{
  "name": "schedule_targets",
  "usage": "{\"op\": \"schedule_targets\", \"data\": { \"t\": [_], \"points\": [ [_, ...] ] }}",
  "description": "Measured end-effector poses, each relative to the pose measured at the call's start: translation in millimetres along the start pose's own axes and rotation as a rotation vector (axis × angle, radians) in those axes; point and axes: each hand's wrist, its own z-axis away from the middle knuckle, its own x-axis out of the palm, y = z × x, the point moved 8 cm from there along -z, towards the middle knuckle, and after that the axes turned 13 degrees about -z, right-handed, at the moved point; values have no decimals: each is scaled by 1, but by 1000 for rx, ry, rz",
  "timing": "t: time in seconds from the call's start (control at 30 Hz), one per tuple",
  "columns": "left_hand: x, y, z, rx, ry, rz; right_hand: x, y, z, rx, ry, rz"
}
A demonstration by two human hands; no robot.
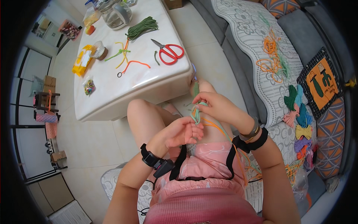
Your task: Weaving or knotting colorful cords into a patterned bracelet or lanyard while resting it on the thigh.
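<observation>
Above my lap, my right hand (216, 105) pinches a mint green cord (197, 117) between thumb and fingers, where it is looped together with an orange cord (211, 123). My left hand (185, 132), palm up with fingers curled, holds the lower end of the loops at its thumb and index finger. A green braided length (196, 89) extends from the work beyond my fingers, in front of my knee. Loose orange and mint tails run under my right forearm and down past my thigh toward the sofa. The exact knot is partly hidden by my fingers.
On the white table (106, 109) lie red-handled scissors (169, 53), a green cord bundle (144, 27), cut cord pieces, a glass jug (115, 14) and a yellow wipes pack (81, 60). Coloured cord skeins (303, 120) and tangled orange cord (270, 46) rest on the sofa.
</observation>
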Motion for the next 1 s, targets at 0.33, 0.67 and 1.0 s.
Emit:
{"op": "schedule_targets", "data": {
  "t": [0.33,0.67,1.0],
  "points": [
    [30,-3,1,34,-68,57,35,56,41,700,-99,-597],
    [9,29,11,157,329,-656,33,47,40,721,-80,-922],
    [30,61,43,827,713,-1416,47,56,42,812,-117,-920]
  ]
}}
